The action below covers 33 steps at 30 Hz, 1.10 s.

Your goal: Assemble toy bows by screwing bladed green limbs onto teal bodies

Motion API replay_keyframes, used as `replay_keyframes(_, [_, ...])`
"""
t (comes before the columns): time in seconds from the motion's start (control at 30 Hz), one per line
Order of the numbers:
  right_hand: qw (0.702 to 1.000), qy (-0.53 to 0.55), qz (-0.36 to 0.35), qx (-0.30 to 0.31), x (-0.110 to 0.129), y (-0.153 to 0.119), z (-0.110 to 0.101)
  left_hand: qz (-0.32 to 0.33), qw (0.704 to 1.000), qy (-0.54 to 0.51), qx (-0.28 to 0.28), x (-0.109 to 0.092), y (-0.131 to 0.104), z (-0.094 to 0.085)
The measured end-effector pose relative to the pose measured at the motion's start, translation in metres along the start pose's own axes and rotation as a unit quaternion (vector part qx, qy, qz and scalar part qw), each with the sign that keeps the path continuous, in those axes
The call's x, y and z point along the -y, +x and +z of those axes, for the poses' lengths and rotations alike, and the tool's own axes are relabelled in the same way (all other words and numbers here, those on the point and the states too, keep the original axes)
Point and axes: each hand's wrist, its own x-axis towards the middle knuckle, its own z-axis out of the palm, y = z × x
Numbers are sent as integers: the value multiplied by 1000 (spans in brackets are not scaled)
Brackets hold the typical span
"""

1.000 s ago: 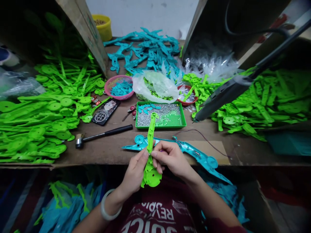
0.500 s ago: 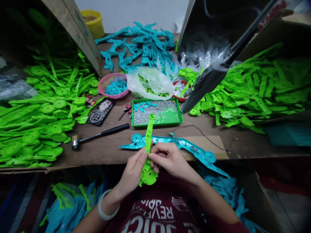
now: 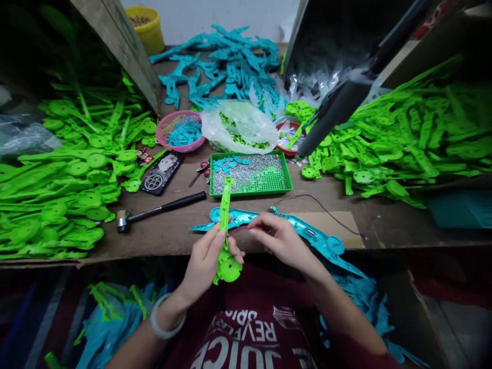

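Head view: clasping a green part (image 3: 225,209) in the left grip (image 3: 202,260), over the tabletop's (image 3: 161,231) near edge. Pinching a dark red wire (image 3: 240,228) in the right grip (image 3: 282,240) (near a teal shell (image 3: 324,245)).

Hammer (image 3: 165,208) lying on desk (image 3: 154,233), head to the left, dark handle angled up to the right. Phone (image 3: 161,173) behind it, back up, dark patterned case. Yellow bucket (image 3: 154,37) at rear left near pale wall (image 3: 215,13), brown contents. Pink basket (image 3: 194,147) holds small blue pieces; red basket (image 3: 286,152), pale pieces.
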Motion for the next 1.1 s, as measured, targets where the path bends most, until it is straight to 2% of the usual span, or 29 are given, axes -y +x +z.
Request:
replay_keyframes(0.07, [994, -95, -30, -54, -3, -2, -11, 61, 993, 91, -46, -1, 4, -7])
replay_keyframes(0.1, [991, -115, -35, -59, -3, -4, -17, 111, 976, 164, -87, -3, 7, -12])
replay_keyframes(0.13, [991, -117, -36, -48, -2, -6, -22, 168, 947, 239, -136, -4, 10, -17])
replay_keyframes(0.2, [994, -95, -37, 28, 4, -10, -28, 272, 865, 354, -227, -8, 16, -25])
replay_keyframes(0.23, [992, -92, -43, 75, 7, -11, -28, 306, 833, 384, -254, -11, 18, -27])
replay_keyframes(0.27, [988, -100, -53, 107, 10, -12, -28, 323, 818, 398, -261, -14, 20, -28])
replay_keyframes(0.3, [985, -115, -68, 108, 13, -11, -26, 326, 818, 403, -249, -17, 21, -27])
replay_keyframes(0.33, [985, -129, -87, 78, 16, -9, -24, 319, 830, 397, -226, -20, 21, -25])
replay_keyframes(0.4, [983, -137, -125, -18, 22, -1, -18, 288, 870, 365, -164, -26, 18, -18])
replay_keyframes(0.43, [980, -131, -144, -37, 25, 4, -15, 271, 890, 343, -132, -28, 16, -14])
replay_keyframes(0.47, [979, -127, -158, -19, 28, 9, -14, 256, 906, 321, -104, -31, 14, -10])
replay_keyframes(0.57, [967, -126, -178, 130, 40, 21, -16, 226, 934, 265, -82, -35, 7, -4])
replay_keyframes(0.6, [962, -133, -187, 151, 45, 24, -19, 220, 938, 252, -88, -36, 5, -4])
replay_keyframes(0.67, [947, -180, -224, 142, 56, 26, -28, 204, 945, 240, -87, -38, 2, -4])
replay_keyframes(0.73, [909, -277, -291, 113, 69, 28, -35, 184, 951, 242, -52, -38, -2, -4])
replay_keyframes(0.83, [806, -434, -388, 106, 86, 33, -38, 145, 963, 226, 35, -38, -7, 0])
replay_keyframes(0.87, [778, -467, -406, 109, 89, 35, -36, 130, 966, 213, 60, -38, -8, 3])
replay_keyframes(0.9, [764, -486, -410, 113, 90, 37, -34, 117, 970, 199, 81, -39, -9, 5])
replay_keyframes(0.97, [775, -488, -388, 103, 87, 38, -30, 97, 973, 183, 99, -41, -10, 9])
replay_keyframes(1.1, [842, -422, -333, 45, 70, 28, -19, 74, 977, 187, 76, -42, -6, 13])
